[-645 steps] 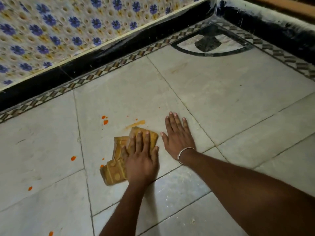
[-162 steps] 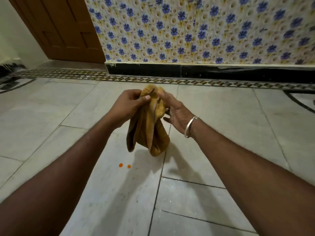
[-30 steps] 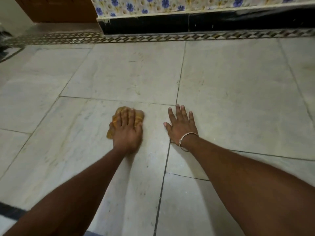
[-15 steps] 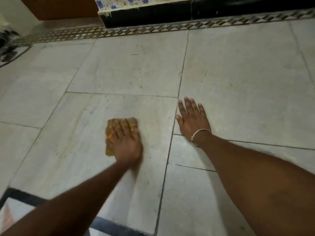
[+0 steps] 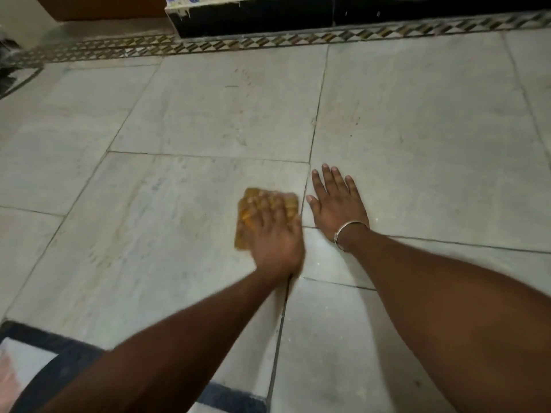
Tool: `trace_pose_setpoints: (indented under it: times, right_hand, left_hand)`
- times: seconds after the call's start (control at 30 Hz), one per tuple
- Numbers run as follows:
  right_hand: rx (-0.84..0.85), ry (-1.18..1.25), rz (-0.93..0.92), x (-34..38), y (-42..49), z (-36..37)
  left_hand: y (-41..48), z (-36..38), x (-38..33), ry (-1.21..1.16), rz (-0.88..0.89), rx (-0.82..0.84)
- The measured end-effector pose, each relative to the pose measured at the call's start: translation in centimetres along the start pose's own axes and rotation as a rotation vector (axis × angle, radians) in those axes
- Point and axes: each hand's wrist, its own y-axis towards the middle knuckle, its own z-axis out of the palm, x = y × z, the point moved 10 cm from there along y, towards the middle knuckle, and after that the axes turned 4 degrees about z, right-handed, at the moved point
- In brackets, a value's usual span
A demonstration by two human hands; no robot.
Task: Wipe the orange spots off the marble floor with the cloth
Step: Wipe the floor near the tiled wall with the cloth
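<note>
**Cloth** [image 5: 243, 230]: mustard-yellow, folded into a small pad, flat on the marble floor [image 5: 208, 114]. It lies on the near slab, just left of the dark joint [image 5: 311, 150] that runs away from the camera. Its outline is blurred.

**Left hand** [image 5: 275, 235]: palm down on top of the cloth, covering most of it. Its grip is flat, with the fingers laid forward and pressing the pad to the floor.

**Right hand** [image 5: 338, 208]: just beside the cloth across the joint, not touching it. Palm on bare marble, grip spread, fingers apart and straight. There is a silver bangle [image 5: 349, 234] at the wrist.

**Floor surround**: pale grey slabs, with a patterned border strip [image 5: 268, 43] along the far edge and black skirting [image 5: 298, 19] behind it. A brown door [image 5: 104, 7] is at far left. The dark-edged corner of a mat [image 5: 64, 351] is at near left.
</note>
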Motion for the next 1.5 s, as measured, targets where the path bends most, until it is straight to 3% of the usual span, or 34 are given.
trace_pose_setpoints:
  times: [0.07, 0.17, 0.27, 0.3, 0.4, 0.47, 0.57, 0.63, 0.77, 0.83, 0.93, 0.97, 1.07, 1.13, 1.27, 1.43, 1.5]
  right_hand:
    - [-0.017, -0.006, -0.012, -0.1, 0.1, -0.1]
    - [-0.003, -0.009, -0.043, -0.3, 0.0, -0.3]
    - [-0.012, -0.019, -0.033, -0.4, -0.1, -0.2]
    - [-0.019, -0.029, -0.029, -0.4, -0.2, -0.1]
    - [-0.017, -0.024, -0.027, -0.5, -0.2, -0.2]
    - [-0.019, -0.012, -0.038, -0.5, -0.4, -0.1]
    - [0.016, -0.013, -0.057, -0.5, -1.1, 0.4]
    - [-0.001, 0.009, -0.053, -0.8, -1.3, 0.0]
    - [0.002, 0.111, 0.005, -0.5, -0.6, -0.2]
    - [-0.054, 0.173, 0.029, 0.0, -0.1, -1.2]
    - [-0.208, 0.196, 0.014, 1.0, 3.1, -5.0]
    - [-0.229, 0.218, 0.023, 1.2, 4.4, -6.1]
    - [-0.277, 0.247, 0.075, 0.2, 8.1, -8.4]
    - [-0.262, 0.234, 0.091, -0.4, 9.6, -8.5]
    - [-0.120, 0.149, 0.114, -3.1, 10.3, -4.6]
    - [-0.094, 0.060, 0.117, -5.8, 8.1, -1.9]
    - [-0.093, 0.098, 0.139, -6.2, 8.1, -2.0]
  left_hand:
    - [3.4, -0.2, -0.8, 0.035, 0.099, 0.035]
    - [5.9, -3.1, 6.5, 0.035, -0.118, -0.007]
    - [0.0, -4.2, 10.3, 0.038, -0.318, -0.080]
    - [-2.2, -3.8, 8.3, 0.019, -0.273, -0.118]
    - [-2.5, 0.2, -0.1, 0.041, 0.065, -0.017]
    - [1.7, -0.3, 0.5, 0.079, 0.122, 0.048]
    - [4.9, -4.3, 12.2, 0.137, -0.186, -0.117]
    - [2.2, -5.6, 16.5, 0.054, -0.339, -0.154]
    - [-0.6, -7.5, 14.4, -0.315, -0.418, -0.269]
    - [1.6, -11.0, 12.4, -0.611, -0.393, -0.440]
    - [6.9, -16.1, 7.8, -0.628, -0.225, -0.604]
    - [8.9, -16.2, 5.9, -0.547, -0.180, -0.565]
    - [14.5, -9.6, -0.5, -0.184, -0.015, -0.091]
    - [16.0, -5.6, -2.7, -0.091, 0.077, 0.070]
    - [18.9, -1.7, -4.8, 0.079, 0.235, 0.063]
    - [20.7, -3.5, 4.5, 0.252, -0.024, -0.018]
    - [18.0, -2.4, 3.2, 0.226, -0.023, -0.058]
